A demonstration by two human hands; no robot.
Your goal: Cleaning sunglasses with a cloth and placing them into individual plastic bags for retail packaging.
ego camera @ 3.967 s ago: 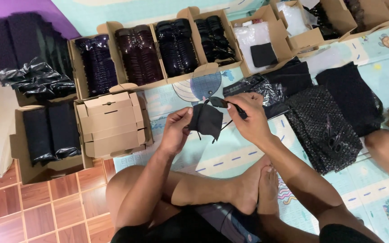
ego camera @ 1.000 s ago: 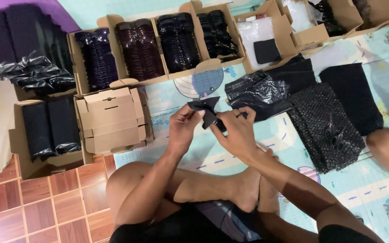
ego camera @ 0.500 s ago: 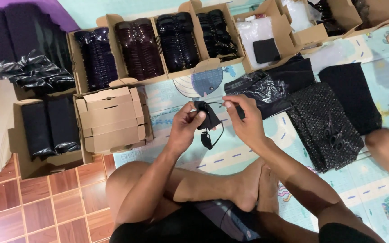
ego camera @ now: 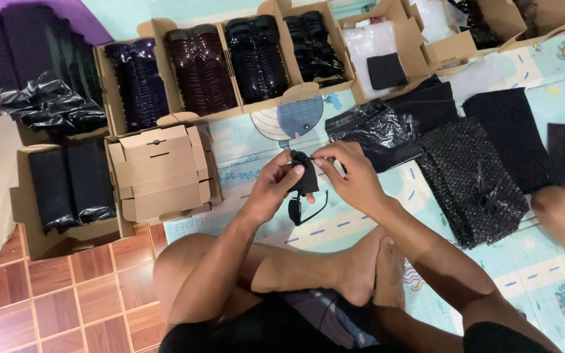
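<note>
My left hand (ego camera: 274, 183) and my right hand (ego camera: 351, 175) meet over the play mat, both pinching a small black cloth pouch (ego camera: 305, 175). Black sunglasses (ego camera: 297, 209) hang partly out of the pouch's lower end, one lens and a thin arm showing. My right thumb and forefinger grip the pouch's top edge; my left fingers hold its side. My crossed bare legs lie just below.
Open cardboard boxes (ego camera: 199, 65) of dark wrapped sunglasses line the back. A stack of folded flat boxes (ego camera: 161, 171) stands left of my hands. Black bubble-wrap sheets (ego camera: 471, 176) and black plastic bags (ego camera: 375, 134) lie right. Another person's knee (ego camera: 564, 212) is at the right edge.
Four seconds ago I held the pouch with a pen-like thing in my right hand. Since then my hands closed together on the pouch, and the sunglasses now hang from its lower end.
</note>
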